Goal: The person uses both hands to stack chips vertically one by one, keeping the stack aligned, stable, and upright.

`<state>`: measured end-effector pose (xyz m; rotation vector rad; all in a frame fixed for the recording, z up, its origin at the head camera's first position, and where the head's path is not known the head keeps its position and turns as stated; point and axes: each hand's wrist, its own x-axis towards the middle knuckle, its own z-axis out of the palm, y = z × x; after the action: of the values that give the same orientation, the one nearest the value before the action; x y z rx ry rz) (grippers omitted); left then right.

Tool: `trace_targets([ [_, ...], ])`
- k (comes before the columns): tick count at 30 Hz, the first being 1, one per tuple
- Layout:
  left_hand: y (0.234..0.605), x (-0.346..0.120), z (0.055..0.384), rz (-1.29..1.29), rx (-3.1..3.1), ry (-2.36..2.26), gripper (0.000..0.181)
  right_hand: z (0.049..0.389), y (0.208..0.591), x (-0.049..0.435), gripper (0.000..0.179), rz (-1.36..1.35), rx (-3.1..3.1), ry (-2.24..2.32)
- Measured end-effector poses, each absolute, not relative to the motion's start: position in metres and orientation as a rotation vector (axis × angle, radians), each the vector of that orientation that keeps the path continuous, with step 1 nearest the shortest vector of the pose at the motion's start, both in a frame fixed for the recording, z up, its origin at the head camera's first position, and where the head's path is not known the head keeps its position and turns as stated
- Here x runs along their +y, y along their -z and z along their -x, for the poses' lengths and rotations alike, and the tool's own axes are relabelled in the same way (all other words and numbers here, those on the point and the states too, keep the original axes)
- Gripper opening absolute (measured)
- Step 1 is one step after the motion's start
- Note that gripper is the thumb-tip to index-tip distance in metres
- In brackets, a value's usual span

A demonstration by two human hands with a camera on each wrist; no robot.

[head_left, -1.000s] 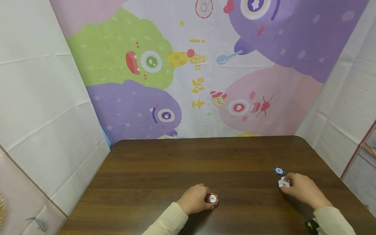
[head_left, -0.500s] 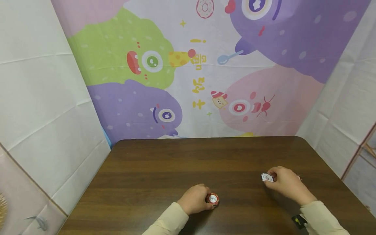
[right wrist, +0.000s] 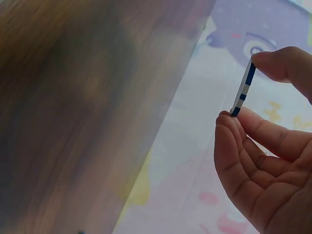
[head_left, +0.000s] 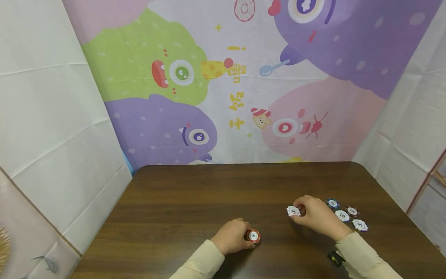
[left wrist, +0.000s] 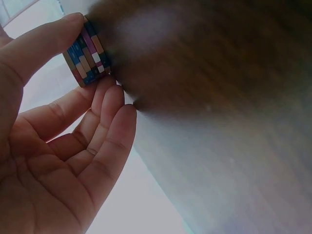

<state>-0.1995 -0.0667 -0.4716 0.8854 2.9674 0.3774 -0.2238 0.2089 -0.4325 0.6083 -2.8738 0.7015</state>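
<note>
A person in cream sleeves (head_left: 200,259) works with poker chips at a table (head_left: 209,193), one hand on a short stack and the other carrying a single disc. The left hand (head_left: 230,236) pinches the chip stack (head_left: 253,236), red-rimmed and marked 5 on top, between thumb and fingertips; it sits toward 5 o'clock of the tabletop. At the stack's 2 o'clock, the right hand (head_left: 319,217) pinches a white-faced poker chip (head_left: 293,211) by its edges, apparently clear of the wood.

The gathering looks partway along: several chips already stand in one pile, one is between the two places, and four lie loose beyond the right hand, between the stack's 2 and 3 o'clock. Around the white 10 chip (head_left: 342,216) lie the dark blue chip (head_left: 332,203) at about 11 o'clock, the dark brown chip (head_left: 352,211) at 2 and the white 5 chip (head_left: 360,225) at 4. Those four seem to be what is left.

The chips are thin, round and flat, probably hard plastic. The left wrist view shows layered rims in blue, tan, purple and white; the right shows dark blue and pale blocks on the carried chip's edge. Dark brown, streaked wood grain covers the table. At 12 o'clock hangs a creased, fabric-like backdrop (head_left: 223,139) printed with rounded cartoon monsters.
</note>
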Motion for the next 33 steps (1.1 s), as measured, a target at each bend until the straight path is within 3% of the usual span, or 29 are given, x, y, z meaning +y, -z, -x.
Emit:
trace_targets([
  [33,0.47,-0.067,0.199,-0.899,2.952,-0.422,0.024,0.222,0.449,0.135,0.023,-1.026,-2.915,-0.843],
])
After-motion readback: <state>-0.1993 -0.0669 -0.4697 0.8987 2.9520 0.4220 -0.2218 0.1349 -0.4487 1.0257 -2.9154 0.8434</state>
